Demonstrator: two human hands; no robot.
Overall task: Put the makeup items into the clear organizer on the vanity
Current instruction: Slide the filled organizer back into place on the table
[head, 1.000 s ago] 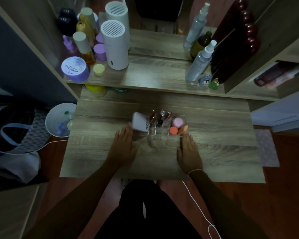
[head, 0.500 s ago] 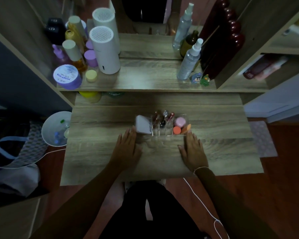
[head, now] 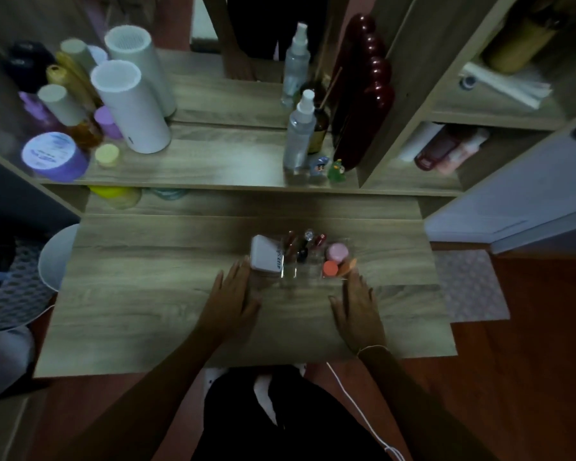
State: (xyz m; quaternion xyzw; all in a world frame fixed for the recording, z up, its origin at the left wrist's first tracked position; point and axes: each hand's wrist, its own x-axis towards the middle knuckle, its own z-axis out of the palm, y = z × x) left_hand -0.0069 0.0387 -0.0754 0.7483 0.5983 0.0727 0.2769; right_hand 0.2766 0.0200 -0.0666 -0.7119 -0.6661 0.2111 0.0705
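Trouble, as we judged it, lay mostly with the white box (head: 266,257) standing tall and tilted at the nine o'clock end of the clear organizer (head: 313,272); a nudge from the fingertips beside it could tip it out, or slide the light plastic tray across the smooth wood. Our left hand (head: 235,296) lay flat and spread wide, empty, its fingertips just beside the box. Our right hand (head: 356,306) was likewise flat, open and empty, its fingertips touching or nearly touching the organizer's corner by the orange pot (head: 330,268). The organizer sat near the middle of the desk (head: 147,294), at twelve o'clock from our hands, holding the box, several slim tubes (head: 305,242) upright in the middle slots, a pink pot (head: 337,251) and the orange one. We saw no loose makeup left on the desk, so the task looked done or nearly so.

The desk was pale wood grain, bare apart from the organizer. A raised shelf (head: 213,168) at twelve o'clock carried spray bottles, white cylinders and a purple jar (head: 52,154) before a mirror. The room was dim, and a white bin (head: 59,257) stood at nine o'clock.
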